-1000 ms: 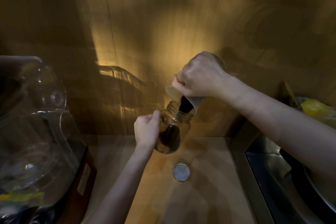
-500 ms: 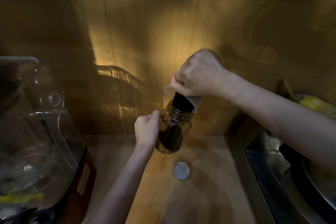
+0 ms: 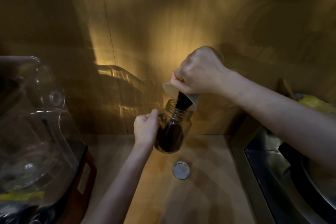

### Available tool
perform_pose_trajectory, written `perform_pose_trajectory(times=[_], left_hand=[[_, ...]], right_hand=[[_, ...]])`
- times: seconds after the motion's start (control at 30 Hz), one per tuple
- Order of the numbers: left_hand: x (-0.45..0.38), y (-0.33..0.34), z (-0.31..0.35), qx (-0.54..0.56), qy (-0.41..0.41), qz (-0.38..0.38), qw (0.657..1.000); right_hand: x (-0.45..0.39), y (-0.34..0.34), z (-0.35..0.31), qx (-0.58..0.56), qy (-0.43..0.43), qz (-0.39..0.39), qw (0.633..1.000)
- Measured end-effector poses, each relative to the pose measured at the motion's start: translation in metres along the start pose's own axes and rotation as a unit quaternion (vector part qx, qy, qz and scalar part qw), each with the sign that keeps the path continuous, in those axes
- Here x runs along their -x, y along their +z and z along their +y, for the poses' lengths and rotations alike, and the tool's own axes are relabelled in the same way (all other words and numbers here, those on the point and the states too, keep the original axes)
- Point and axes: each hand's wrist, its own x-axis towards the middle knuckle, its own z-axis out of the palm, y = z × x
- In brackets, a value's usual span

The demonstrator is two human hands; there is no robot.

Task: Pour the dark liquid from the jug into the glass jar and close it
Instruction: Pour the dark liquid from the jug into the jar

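My right hand [image 3: 199, 73] grips a pale translucent jug [image 3: 193, 101], tipped steeply with its mouth down over the glass jar [image 3: 183, 122]. A thick stream of dark liquid [image 3: 182, 101] runs from the jug into the jar's open mouth. The jar stands tilted above the wooden counter, more than half full of dark liquid. My left hand [image 3: 146, 128] holds the jar by its left side. The jar's round metal lid [image 3: 181, 170] lies flat on the counter just in front of the jar, untouched.
A large clear plastic container [image 3: 31, 123] on a dark red base [image 3: 82, 174] fills the left side. A steel sink [image 3: 269, 167] with dark cookware sits at the right, with something yellow [image 3: 316, 104] behind it. A wooden wall rises close behind the jar.
The jug has tipped further and the stream has grown thicker. The dark liquid level in the jar has risen. Both hands stay in place.
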Motion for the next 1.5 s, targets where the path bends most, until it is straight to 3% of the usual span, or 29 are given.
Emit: perform_pose_trajectory(times=[1.27,1.5], left_hand=[[-0.0041,-0.0021,-0.0054,0.013,-0.015,-0.01,1.0],[-0.0039,0.0004,-0.0066,0.004,-0.026,-0.016,1.0]], right_hand=[[-0.0075,-0.0088,0.0003,0.05,-0.07,0.0,0.996],[-0.0004,-0.005,-0.0024,0.015,-0.073,-0.021,0.997]])
